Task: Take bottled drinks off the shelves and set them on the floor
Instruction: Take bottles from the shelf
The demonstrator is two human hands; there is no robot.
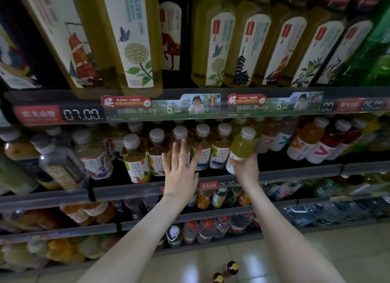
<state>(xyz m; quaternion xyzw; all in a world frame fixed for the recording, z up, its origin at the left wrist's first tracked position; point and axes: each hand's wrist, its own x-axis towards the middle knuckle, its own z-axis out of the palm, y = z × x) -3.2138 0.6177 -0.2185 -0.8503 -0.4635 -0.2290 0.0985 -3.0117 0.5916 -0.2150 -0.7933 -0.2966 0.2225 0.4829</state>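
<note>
Green bottle (pixel 242 147) gripped in right hand (pixel 245 166), left hand (pixel 181 173) fingers (pixel 183 152) spread

Upper shelf (pixel 190 114): tall tea bottles (pixel 213 50) in a row. Middle shelf (pixel 126 191): small white-capped bottles (pixel 137 158), upright. Tiled floor (pixel 274 251): two dark bottles (pixel 232 267) standing close together

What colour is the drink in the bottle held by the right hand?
Yellow-green, in the bottle the right hand grips; head view.
</note>
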